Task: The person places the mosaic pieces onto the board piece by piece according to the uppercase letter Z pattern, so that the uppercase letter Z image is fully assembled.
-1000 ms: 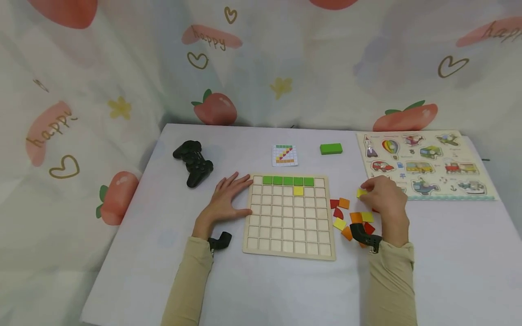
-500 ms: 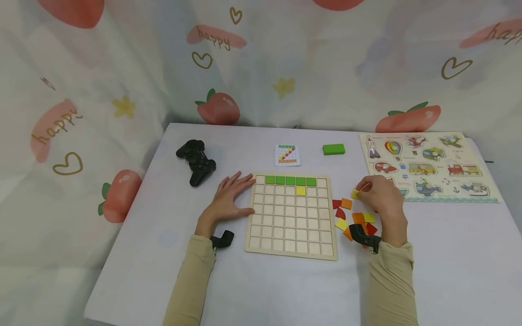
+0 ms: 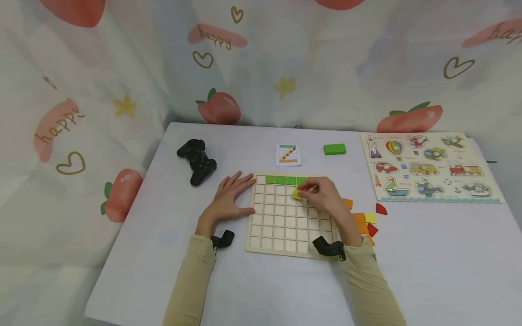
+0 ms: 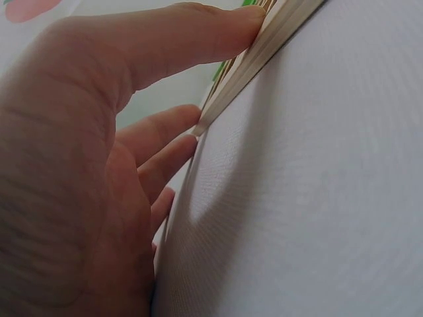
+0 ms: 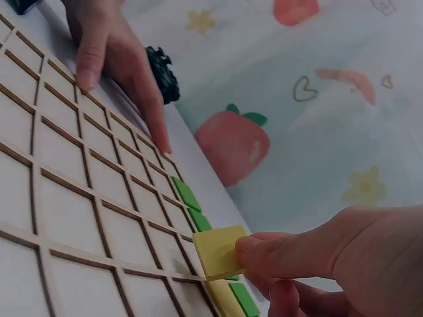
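A wooden grid board (image 3: 269, 231) lies on the table with a row of green square tiles (image 3: 281, 180) along its far side. My right hand (image 3: 324, 194) pinches a yellow square tile (image 5: 215, 251) between thumb and finger, held tilted above the board's second row. Another yellow tile (image 5: 226, 300) sits in the grid just beyond it, partly covered in the right wrist view. My left hand (image 3: 228, 199) has its fingers spread, with thumb and fingertips touching the board's left edge (image 4: 241, 69).
Loose orange, red and yellow tiles (image 3: 370, 218) lie right of the board, some hidden by my right arm. Behind the board are a small pattern card (image 3: 287, 155) and a green block (image 3: 334, 149). A black game controller (image 3: 197, 162) lies left, a picture puzzle (image 3: 432, 181) right.
The right hand has carried the yellow tile left from beside the loose tiles to over the board. The left hand keeps its place at the board's edge.
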The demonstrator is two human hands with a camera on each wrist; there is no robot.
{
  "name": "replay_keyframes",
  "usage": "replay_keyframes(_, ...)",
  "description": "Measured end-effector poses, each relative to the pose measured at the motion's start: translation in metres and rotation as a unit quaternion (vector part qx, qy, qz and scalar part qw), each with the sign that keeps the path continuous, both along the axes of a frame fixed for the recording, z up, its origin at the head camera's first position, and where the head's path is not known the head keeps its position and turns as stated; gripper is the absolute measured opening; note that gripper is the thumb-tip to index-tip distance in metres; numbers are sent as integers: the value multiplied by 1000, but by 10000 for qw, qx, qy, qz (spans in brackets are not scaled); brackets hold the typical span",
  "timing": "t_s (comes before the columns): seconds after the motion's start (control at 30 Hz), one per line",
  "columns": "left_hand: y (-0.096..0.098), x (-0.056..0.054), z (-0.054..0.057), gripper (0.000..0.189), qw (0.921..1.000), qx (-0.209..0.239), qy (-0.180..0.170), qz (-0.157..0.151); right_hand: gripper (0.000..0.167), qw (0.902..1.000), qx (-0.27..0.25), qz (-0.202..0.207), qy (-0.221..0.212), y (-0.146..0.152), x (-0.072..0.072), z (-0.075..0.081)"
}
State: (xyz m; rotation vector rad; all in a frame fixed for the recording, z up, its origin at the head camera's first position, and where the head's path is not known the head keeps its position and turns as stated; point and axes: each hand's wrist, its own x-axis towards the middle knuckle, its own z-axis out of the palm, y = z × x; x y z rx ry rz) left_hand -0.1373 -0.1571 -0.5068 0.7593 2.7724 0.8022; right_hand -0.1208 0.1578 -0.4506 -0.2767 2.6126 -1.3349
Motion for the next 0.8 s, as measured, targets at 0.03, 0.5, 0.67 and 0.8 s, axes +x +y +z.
replay_keyframes(0.03, 0, 0, 0, 89, 10000, 16, 1, -1, 11, 10000, 60, 30, 25, -5, 0, -2)
replay_keyframes(0.5, 1, 1, 4, 88, 10000, 42, 32, -35, 13, 9895, 1412, 186, 242, -29, 10, -2)
replay_keyframes(0.67, 1, 2, 5, 89, 10000, -63, 1, -11, 11, 9903, 1366, 132, 208, -32, 9, -6)
replay_keyframes(0.8, 1, 2, 5, 89, 10000, -34, -26, -11, 10, 9913, 1286, -8, 283, -35, 10, -10)
